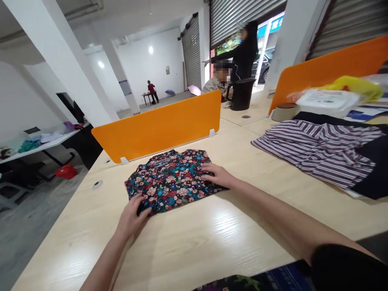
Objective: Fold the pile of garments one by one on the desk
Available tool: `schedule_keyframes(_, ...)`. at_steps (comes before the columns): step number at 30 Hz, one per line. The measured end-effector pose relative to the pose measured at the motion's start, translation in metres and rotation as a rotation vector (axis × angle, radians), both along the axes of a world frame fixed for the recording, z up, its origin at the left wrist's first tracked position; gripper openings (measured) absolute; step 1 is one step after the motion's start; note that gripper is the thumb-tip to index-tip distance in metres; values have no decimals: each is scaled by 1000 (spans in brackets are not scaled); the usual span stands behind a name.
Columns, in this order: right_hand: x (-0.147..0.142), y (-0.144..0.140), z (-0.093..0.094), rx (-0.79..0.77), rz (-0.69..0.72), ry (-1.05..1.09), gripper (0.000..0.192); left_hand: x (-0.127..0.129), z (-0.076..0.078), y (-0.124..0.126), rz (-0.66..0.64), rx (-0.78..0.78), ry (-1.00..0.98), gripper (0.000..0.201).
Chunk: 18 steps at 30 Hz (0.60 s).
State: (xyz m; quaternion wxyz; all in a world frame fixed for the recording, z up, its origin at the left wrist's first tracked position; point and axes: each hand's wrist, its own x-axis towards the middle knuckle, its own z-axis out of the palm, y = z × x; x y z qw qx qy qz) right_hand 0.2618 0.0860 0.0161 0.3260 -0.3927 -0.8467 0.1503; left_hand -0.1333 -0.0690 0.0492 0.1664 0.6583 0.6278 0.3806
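Observation:
A dark floral garment (172,182), patterned in red, blue and pink, lies folded flat on the pale wooden table (194,238). At its near left corner rests my left hand (133,214), with thumb and fingers apart on the cloth. My right hand (218,176) lies on the garment's right side, fingers spread. Neither hand visibly grips the cloth. Part of the garment's edges is hidden under my fingers.
An orange divider (163,125) stands behind the garment. To the right lie striped clothes (318,147), a roll of tape (284,112) and a white plastic package (329,101). Beyond the divider are a black pitcher (241,95) and two people. Dark patterned fabric (242,283) shows at the bottom edge.

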Motion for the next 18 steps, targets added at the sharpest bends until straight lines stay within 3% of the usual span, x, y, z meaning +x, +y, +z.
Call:
schedule_keyframes(3,15,-36,-7,39,97,-260,51,-5,-14,-24,-141,-81,329,46)
schedule_keyframes(6,13,-49,2,68,28,-426,44,-2,-12,-16,-97,-89,511,40)
schedule_keyframes(10,8,-55,14,115,-34,-480,36,1,-1,-10,-40,-69,548,40)
schedule_keyframes(13,24,-81,4,187,-1,-401,37,-16,-7,-45,-60,26,592,44)
schedule_keyframes(18,69,-149,-24,156,143,-227,40,-47,-38,-139,-230,178,799,51)
